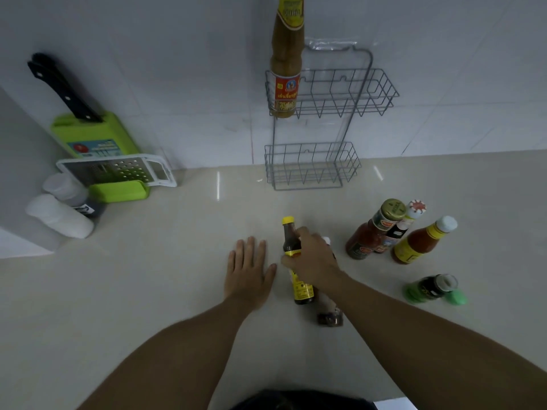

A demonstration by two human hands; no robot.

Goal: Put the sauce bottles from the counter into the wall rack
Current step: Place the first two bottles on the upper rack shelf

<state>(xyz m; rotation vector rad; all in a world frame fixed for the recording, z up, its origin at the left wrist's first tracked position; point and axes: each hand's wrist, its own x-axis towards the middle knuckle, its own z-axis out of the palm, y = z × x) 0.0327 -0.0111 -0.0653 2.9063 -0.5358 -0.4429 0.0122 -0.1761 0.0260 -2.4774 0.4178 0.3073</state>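
A grey two-tier wire wall rack (370,93) hangs on the white tiled wall. A tall brownish sauce bottle (285,60) stands at the left end of its upper basket. The lower basket (310,165) holds nothing. On the counter my right hand (313,258) is wrapped around a dark sauce bottle with a yellow cap and yellow label (296,261). Behind it a second bottle (330,316) is mostly hidden by my hand and forearm. My left hand (248,270) lies flat on the counter just left of the dark bottle, fingers spread.
To the right stand a red chilli sauce bottle with a gold cap (373,232), a bottle with a red-and-white cap (410,216) and an orange sauce bottle with a white cap (420,241). A small green bottle (429,288) sits nearer. At far left are a green knife block (91,134), a grater (118,170) and white shakers (59,214).
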